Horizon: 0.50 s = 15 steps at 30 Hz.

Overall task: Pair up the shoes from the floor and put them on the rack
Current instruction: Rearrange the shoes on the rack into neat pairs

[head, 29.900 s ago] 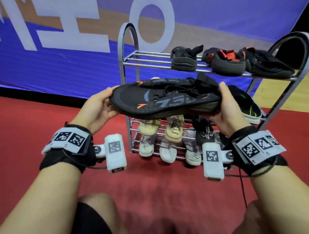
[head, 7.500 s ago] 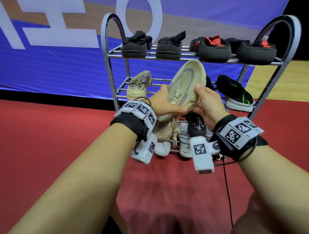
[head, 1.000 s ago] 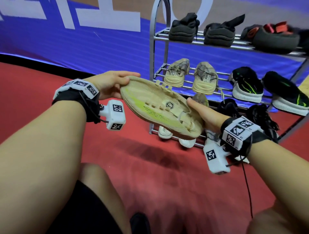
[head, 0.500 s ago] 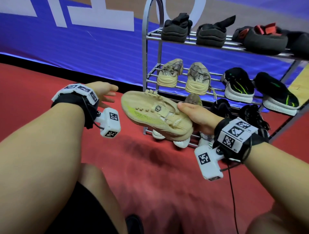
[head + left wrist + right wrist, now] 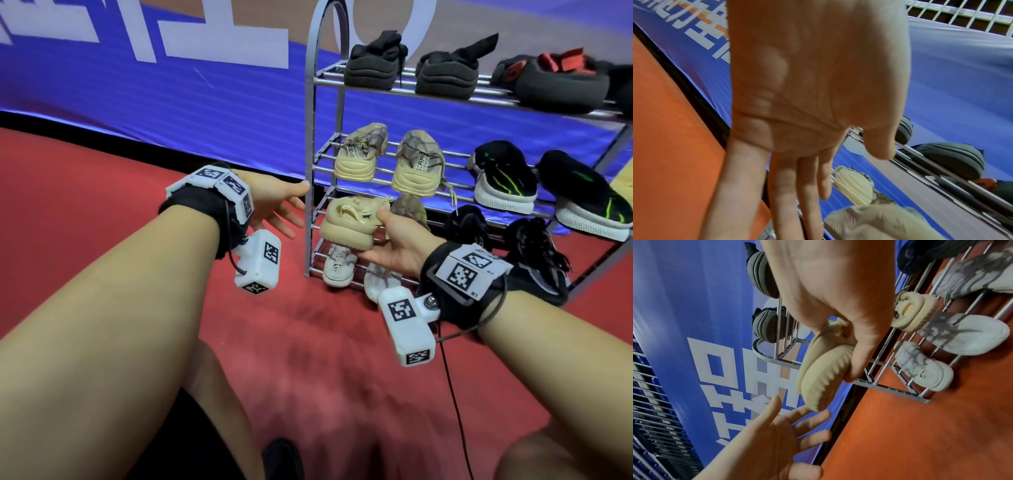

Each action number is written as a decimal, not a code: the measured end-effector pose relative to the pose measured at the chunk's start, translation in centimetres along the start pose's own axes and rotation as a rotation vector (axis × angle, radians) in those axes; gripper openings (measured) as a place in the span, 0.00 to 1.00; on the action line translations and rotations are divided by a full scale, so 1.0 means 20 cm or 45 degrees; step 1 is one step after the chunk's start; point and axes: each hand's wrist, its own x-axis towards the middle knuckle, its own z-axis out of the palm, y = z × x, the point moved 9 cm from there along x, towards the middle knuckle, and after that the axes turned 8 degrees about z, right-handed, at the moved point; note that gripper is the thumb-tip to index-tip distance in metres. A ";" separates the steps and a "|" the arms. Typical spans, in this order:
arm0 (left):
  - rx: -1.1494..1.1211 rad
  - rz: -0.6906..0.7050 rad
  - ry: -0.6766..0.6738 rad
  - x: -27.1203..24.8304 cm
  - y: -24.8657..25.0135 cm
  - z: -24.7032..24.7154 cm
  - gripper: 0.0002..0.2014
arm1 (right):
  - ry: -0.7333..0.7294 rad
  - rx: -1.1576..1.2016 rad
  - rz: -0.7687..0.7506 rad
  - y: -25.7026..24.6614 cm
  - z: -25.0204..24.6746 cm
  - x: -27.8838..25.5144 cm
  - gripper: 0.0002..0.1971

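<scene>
Right hand (image 5: 394, 250) grips the heel of a tan knit sneaker with ribbed sole (image 5: 347, 226), holding it at the left end of the grey metal shoe rack (image 5: 310, 144), level with its third shelf. Left hand (image 5: 277, 205), fingers spread and empty, hovers just left of the rack's upright.

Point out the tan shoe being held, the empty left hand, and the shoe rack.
tan shoe (image 5: 346, 229), head view, ribbed heel sole.
left hand (image 5: 818, 78), left wrist view, open palm.
shoe rack (image 5: 310, 137), head view, left upright post.
</scene>
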 end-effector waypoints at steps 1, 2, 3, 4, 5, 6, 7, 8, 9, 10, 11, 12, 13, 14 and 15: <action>0.000 -0.007 -0.015 0.00 0.00 0.01 0.28 | -0.010 0.020 0.005 0.01 0.02 0.00 0.17; -0.004 -0.012 -0.038 0.00 0.00 0.03 0.30 | -0.017 0.032 0.002 0.01 0.03 0.00 0.19; -0.016 -0.013 -0.067 0.00 0.01 0.05 0.31 | -0.033 0.046 -0.007 0.01 0.05 0.00 0.20; -0.030 -0.009 -0.103 0.01 0.02 0.08 0.30 | -0.054 0.054 -0.018 0.01 0.07 0.00 0.20; -0.036 0.002 -0.144 0.01 0.03 0.11 0.27 | -0.074 0.064 -0.025 0.01 0.08 0.00 0.20; -0.026 0.021 -0.177 0.01 0.05 0.13 0.25 | -0.091 0.068 -0.035 0.01 0.09 0.00 0.19; -0.014 0.042 -0.192 0.01 0.06 0.14 0.22 | -0.106 0.064 -0.045 0.01 0.10 0.00 0.19; -0.005 0.058 -0.185 0.02 0.07 0.15 0.20 | -0.119 0.050 -0.058 0.01 0.11 0.00 0.19; -0.003 0.068 -0.167 0.03 0.07 0.14 0.18 | -0.131 0.037 -0.075 0.00 0.12 0.00 0.19; 0.001 0.070 -0.151 0.05 0.07 0.13 0.18 | -0.127 0.015 -0.091 0.00 0.11 0.01 0.19; 0.002 0.064 -0.137 0.07 0.06 0.13 0.17 | -0.119 -0.023 -0.096 -0.01 0.11 0.01 0.19; 0.000 0.049 -0.130 0.08 0.06 0.13 0.16 | -0.100 -0.084 -0.095 -0.01 0.10 0.02 0.19; -0.016 0.027 -0.132 0.09 0.05 0.14 0.14 | -0.079 -0.162 -0.083 -0.01 0.08 0.03 0.20; -0.044 0.006 -0.134 0.10 0.05 0.15 0.13 | -0.052 -0.252 -0.063 -0.01 0.07 0.04 0.21; -0.090 -0.005 -0.134 0.12 0.05 0.15 0.11 | -0.030 -0.333 -0.034 0.00 0.05 0.05 0.22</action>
